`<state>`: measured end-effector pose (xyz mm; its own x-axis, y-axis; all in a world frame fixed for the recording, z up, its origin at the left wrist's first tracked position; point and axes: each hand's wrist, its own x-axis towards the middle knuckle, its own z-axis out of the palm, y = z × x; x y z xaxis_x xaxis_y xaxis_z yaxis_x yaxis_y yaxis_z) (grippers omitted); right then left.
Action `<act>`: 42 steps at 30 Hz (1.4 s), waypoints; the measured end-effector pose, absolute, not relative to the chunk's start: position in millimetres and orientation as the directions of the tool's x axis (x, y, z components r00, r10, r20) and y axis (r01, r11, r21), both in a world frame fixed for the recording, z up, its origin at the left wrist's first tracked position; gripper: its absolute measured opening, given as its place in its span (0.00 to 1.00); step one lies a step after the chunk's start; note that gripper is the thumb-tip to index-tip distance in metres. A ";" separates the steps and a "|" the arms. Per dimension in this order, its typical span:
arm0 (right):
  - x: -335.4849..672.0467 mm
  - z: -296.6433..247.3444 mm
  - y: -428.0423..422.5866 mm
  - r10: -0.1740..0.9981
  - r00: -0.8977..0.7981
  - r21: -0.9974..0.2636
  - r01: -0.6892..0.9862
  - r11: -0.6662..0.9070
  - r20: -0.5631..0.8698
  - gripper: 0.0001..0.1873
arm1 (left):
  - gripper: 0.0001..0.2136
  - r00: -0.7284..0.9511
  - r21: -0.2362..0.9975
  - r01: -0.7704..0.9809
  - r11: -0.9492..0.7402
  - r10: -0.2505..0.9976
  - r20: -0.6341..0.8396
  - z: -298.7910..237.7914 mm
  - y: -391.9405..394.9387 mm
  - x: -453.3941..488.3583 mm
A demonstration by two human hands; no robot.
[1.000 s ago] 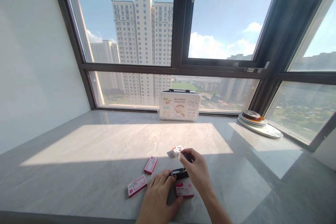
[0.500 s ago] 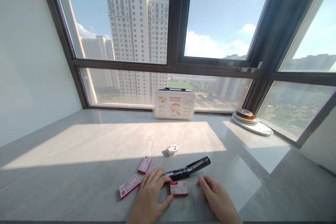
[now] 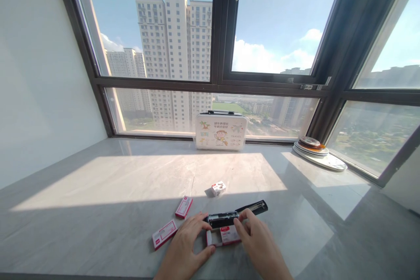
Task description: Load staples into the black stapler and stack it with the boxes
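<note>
A black stapler (image 3: 223,217) lies folded open, its staple rail showing and its top arm (image 3: 257,207) swung out to the right. My left hand (image 3: 187,238) has its fingers closed on the stapler's left end, with the thumb apart in front. Thumb and forefinger of my right hand (image 3: 259,236) pinch the stapler near its hinge; any small thing between them is hidden. Just in front of the stapler is a red-and-white staple box (image 3: 229,235), its pale inner tray (image 3: 215,238) showing on the left. My right hand partly covers this box.
Two more red-and-white boxes lie to the left, one nearer (image 3: 164,234) and one farther (image 3: 183,207). A small white box (image 3: 218,188) sits beyond the stapler. A printed white case (image 3: 221,132) stands against the window, and stacked plates (image 3: 311,151) are at the right.
My right hand has moved left and forward onto the stapler. The stapler's base has turned to lie more level across the view. The staple box's inner tray now shows.
</note>
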<state>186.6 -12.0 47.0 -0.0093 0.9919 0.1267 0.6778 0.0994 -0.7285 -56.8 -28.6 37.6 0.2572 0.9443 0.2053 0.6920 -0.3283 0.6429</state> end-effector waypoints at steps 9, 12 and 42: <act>124.5 51.3 3.9 0.988 -0.121 -0.851 0.505 0.142 0.093 0.14 | 0.15 0.268 0.614 0.704 -0.356 0.935 0.234 33.7 -24.6 -55.1; 120.4 50.9 2.4 0.991 -0.050 -0.806 0.577 0.132 0.127 0.12 | 0.17 0.267 0.616 0.703 -0.356 0.934 0.236 33.7 -24.7 -56.2; 164.3 57.2 -20.0 0.959 -0.270 -0.667 0.699 0.259 0.089 0.07 | 0.19 0.260 0.607 0.694 -0.387 0.921 0.290 34.7 -31.4 -62.8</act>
